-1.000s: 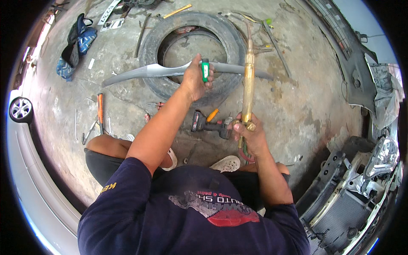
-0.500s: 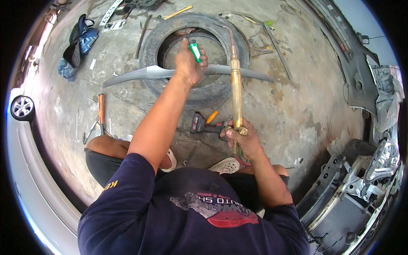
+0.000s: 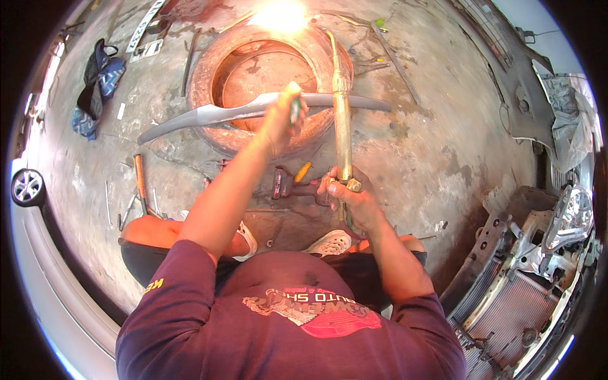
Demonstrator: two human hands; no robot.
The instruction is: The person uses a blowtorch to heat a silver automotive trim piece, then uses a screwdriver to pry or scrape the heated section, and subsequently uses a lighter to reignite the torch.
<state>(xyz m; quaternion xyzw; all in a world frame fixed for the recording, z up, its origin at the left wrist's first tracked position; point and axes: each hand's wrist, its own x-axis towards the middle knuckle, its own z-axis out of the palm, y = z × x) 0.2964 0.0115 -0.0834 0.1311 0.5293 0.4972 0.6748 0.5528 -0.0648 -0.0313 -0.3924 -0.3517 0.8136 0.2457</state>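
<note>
The right hand (image 3: 358, 197) is holding a brass torch (image 3: 342, 130) by its lower end, the fingers wrapping around the valve area, with the long barrel pointing away from the body. A dazzling flame (image 3: 280, 16) is blazing just left of the torch's bent tip, at the far rim of a tire (image 3: 201, 76), and is washing the tire and the person's shirt (image 3: 253, 329) in reddish light. The left hand (image 3: 283, 123) is gripping a green lighter (image 3: 295, 111), its fingers curling around it; glare is blurring the thumb's exact position. The lighter is hovering left of the torch barrel, apart from it.

A curved grey strip (image 3: 209, 114) is lying across the tire, passing beneath the left hand and the torch; whether that hand is touching it, I cannot tell. On the floor (image 3: 456, 158), a drill (image 3: 282, 183) is resting near the right hand, partly hidden behind it, and an orange-handled screwdriver (image 3: 303, 171) is lying beside the drill. An orange-handled hammer (image 3: 139, 171) is lying farther left.
</note>
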